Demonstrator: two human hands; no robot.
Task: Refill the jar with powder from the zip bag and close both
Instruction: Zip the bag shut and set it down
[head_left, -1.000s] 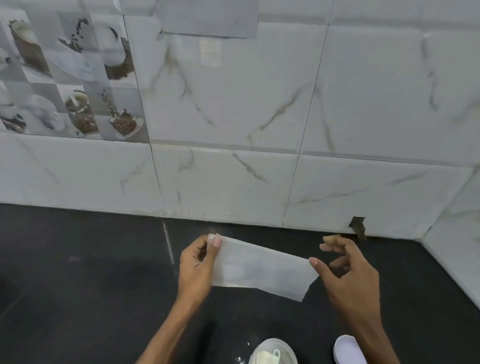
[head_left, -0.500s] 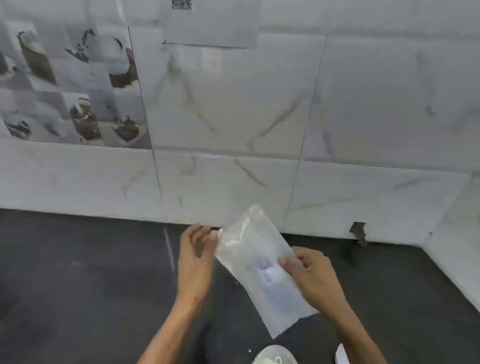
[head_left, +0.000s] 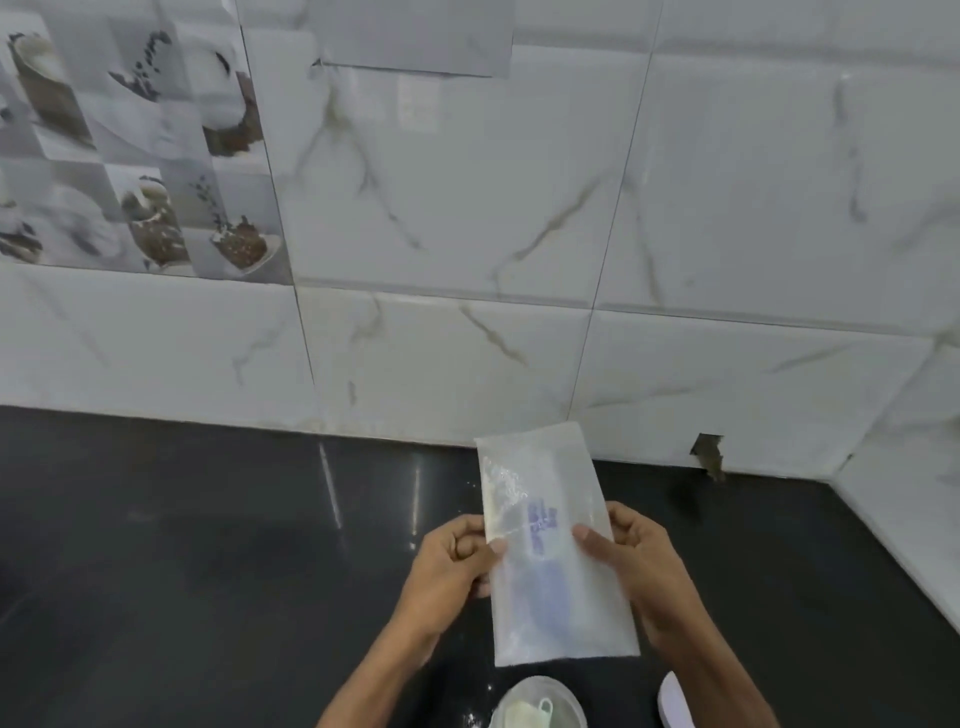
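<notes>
Both hands hold the zip bag (head_left: 540, 483) in the air above the black desk (head_left: 208, 571), in front of the tiled wall (head_left: 467, 208). The bag stands on its short side, a little tilted, with its top end before the lowest wall tiles. The left hand (head_left: 452, 566) pinches the left edge of the bag: the thumb lies on the front and the other fingers are curled behind it, mostly hidden. The right hand (head_left: 634, 566) pinches the right edge in the same way. The bag is translucent and looks flat. A blue print (head_left: 540, 525) on it is too blurred to read. I cannot tell if the zip is open or closed, or how much powder is inside.

Below the bag, at the bottom edge of the view, stands the jar (head_left: 537, 706) with its mouth uncovered. It is cut off, and something pale inside is hard to make out. Just to its right a white rounded thing (head_left: 672, 701) is partly hidden by the right forearm and cut off; it could be the lid, but I am not sure.
</notes>
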